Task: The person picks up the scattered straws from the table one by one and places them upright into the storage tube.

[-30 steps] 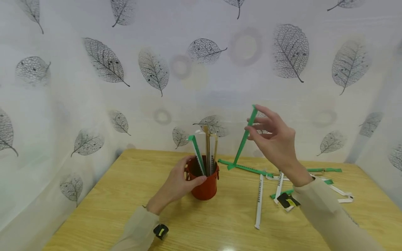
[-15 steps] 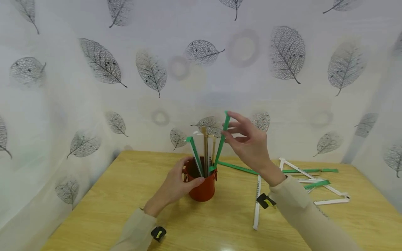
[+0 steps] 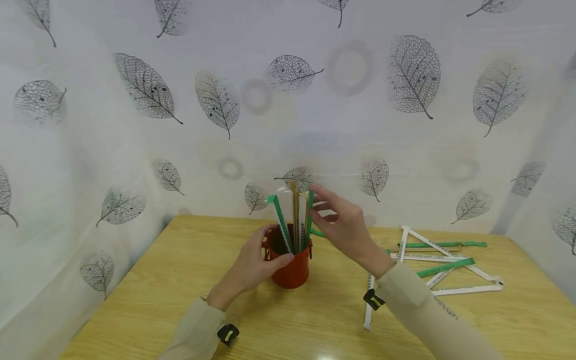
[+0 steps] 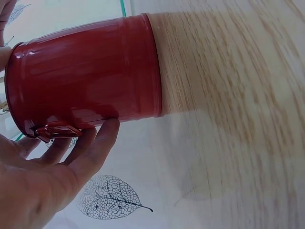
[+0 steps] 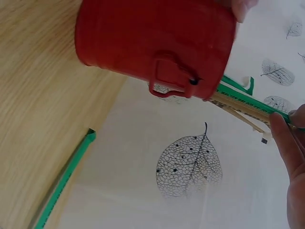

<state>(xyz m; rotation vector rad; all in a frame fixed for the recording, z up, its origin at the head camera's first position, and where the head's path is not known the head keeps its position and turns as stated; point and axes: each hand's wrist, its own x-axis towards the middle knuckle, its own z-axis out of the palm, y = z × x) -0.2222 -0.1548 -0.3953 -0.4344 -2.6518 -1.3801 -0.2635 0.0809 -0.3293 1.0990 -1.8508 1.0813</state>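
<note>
Just carried a slim, green, apparently paper-wrapped stick (image 3: pixel 309 220) leftward and down into a small red metal bucket (image 3: pixel 291 272) at frame centre, seemingly adding to the brown-and-white sticks (image 3: pixel 295 210) inside. Pinched its top narrowly with the right hand (image 3: pixel 344 222); gripped the bucket with the left hand (image 3: pixel 253 261) spread around it. Pointed the stick downward, nearly vertical along its length.

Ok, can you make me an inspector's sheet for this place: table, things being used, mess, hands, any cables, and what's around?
Surface: wooden table, light with visible grain.
Things in use: red bucket, upright; held green strip, lower end inside it; other strips standing in it.
Clutter: white strips and loose green strips, some crossing, on the right.
Hands: left hand holds the bucket; right hand holds the strip's upper part.
Cables: nothing seen.
Surroundings: pale backdrop with leaf prints.
</note>
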